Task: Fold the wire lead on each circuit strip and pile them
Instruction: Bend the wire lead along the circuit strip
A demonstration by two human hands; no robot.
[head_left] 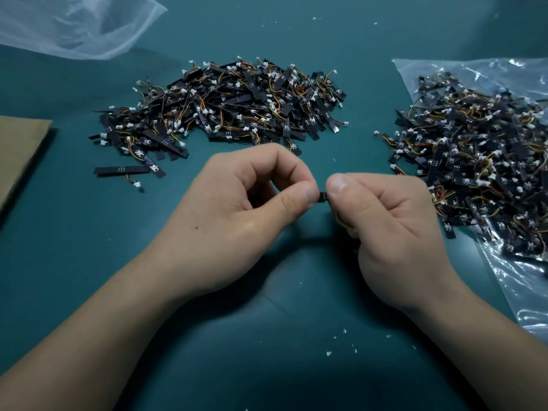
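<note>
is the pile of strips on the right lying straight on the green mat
No, the right-hand pile lies on a clear plastic bag that is spread over the green mat.

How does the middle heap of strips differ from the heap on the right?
The middle heap lies straight on the green table; the right heap lies on a clear bag. The middle heap is wholly in view; the right heap runs off the picture's edge. Both are black strips with coloured wires and white plugs.
</note>
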